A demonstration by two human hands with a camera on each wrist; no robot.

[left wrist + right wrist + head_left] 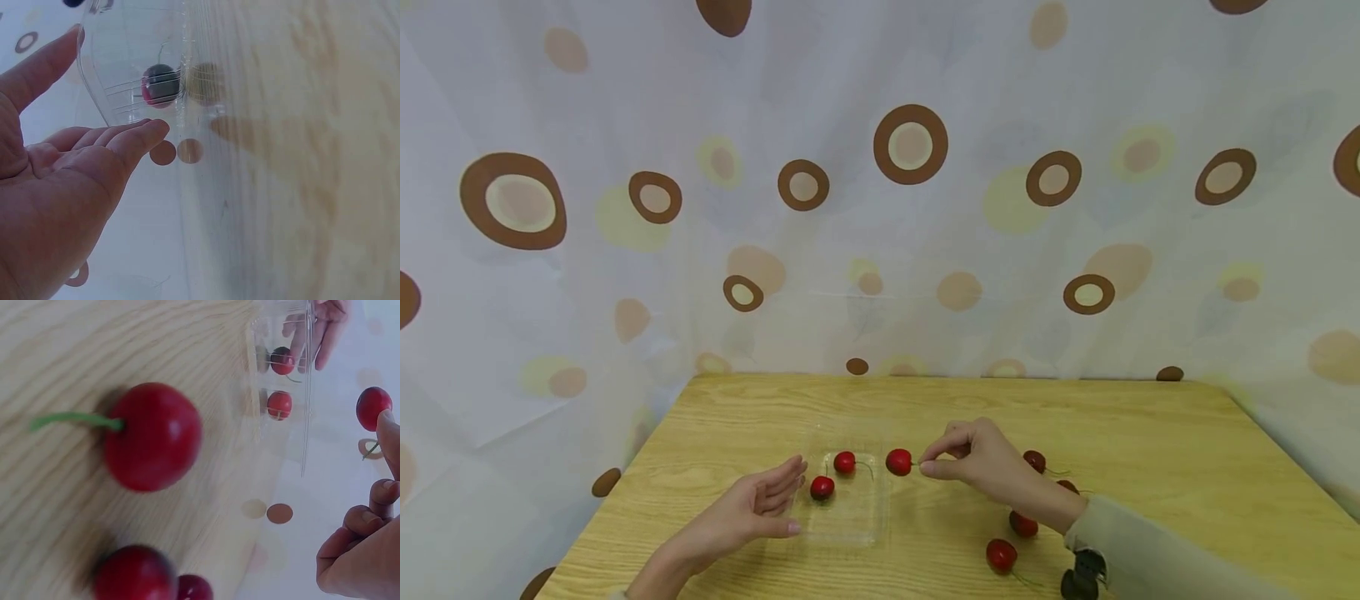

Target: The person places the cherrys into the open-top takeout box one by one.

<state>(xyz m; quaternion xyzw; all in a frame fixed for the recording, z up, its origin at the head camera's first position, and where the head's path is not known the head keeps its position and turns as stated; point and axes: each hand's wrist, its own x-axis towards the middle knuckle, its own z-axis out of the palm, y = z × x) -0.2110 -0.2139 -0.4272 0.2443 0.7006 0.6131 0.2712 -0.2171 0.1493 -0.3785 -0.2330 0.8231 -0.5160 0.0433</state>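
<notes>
My right hand (981, 462) pinches a red cherry (898, 462) by its stem, just off the right rim of a clear plastic box (850, 533). In the right wrist view this cherry (374, 409) hangs above the level of the box rim. Two cherries lie inside the box, one farther back (845, 462) and one nearer the left wall (822, 488). My left hand (741, 512) is at the box's left side, fingers extended and thumb apart; in the left wrist view its fingertips (156, 128) are right by the box wall.
Several more cherries with stems lie on the wooden table (1187, 467) at the right, one near the front (1002, 556), others partly behind my right forearm. A black strap (1084, 575) is on the right wrist. A patterned cloth (910, 317) hangs behind the table.
</notes>
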